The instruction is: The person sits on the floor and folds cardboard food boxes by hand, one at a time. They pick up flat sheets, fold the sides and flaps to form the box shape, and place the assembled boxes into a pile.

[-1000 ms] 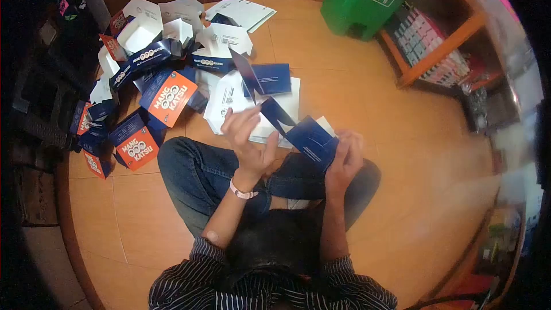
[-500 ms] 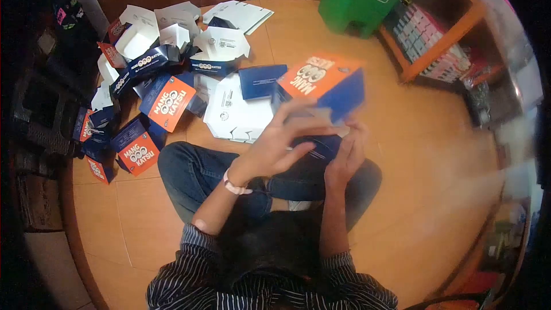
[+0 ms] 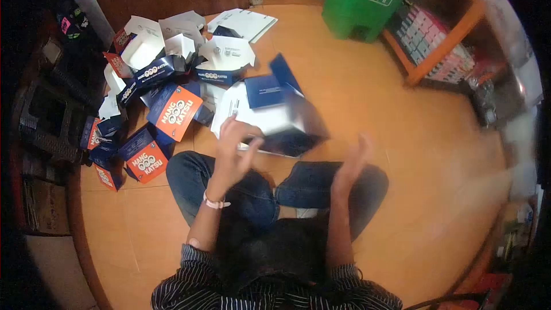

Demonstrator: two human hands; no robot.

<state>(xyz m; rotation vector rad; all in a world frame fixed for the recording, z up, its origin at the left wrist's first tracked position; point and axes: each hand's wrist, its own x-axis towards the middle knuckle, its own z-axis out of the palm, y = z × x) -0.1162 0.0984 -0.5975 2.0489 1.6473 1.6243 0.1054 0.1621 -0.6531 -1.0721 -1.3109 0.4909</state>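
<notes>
A dark blue food box (image 3: 298,117), smeared by motion, is tilted in front of my knees, over the flat white box sheets. My left hand (image 3: 234,149) is to the left of this box, its fingers bent and thumb apart, with nothing visible in its grasp. To the right, my right hand (image 3: 351,166) is raised above my knee, blurred, fingers stretched out and holding nothing. Beneath the moving box lie a flat white sheet (image 3: 228,106) and a blue folded panel (image 3: 264,93).
A pile of folded orange-and-blue boxes (image 3: 175,112) and open white-lined boxes (image 3: 143,51) spreads on the floor at the left. More flat sheets (image 3: 244,22) lie behind it. A green bin (image 3: 356,6) and a wooden shelf (image 3: 442,40) stand at the back right.
The box that was between both hands, orange side up, has moved left and turned over, away from my right hand. Both hands have come apart, my left one moving left.
</notes>
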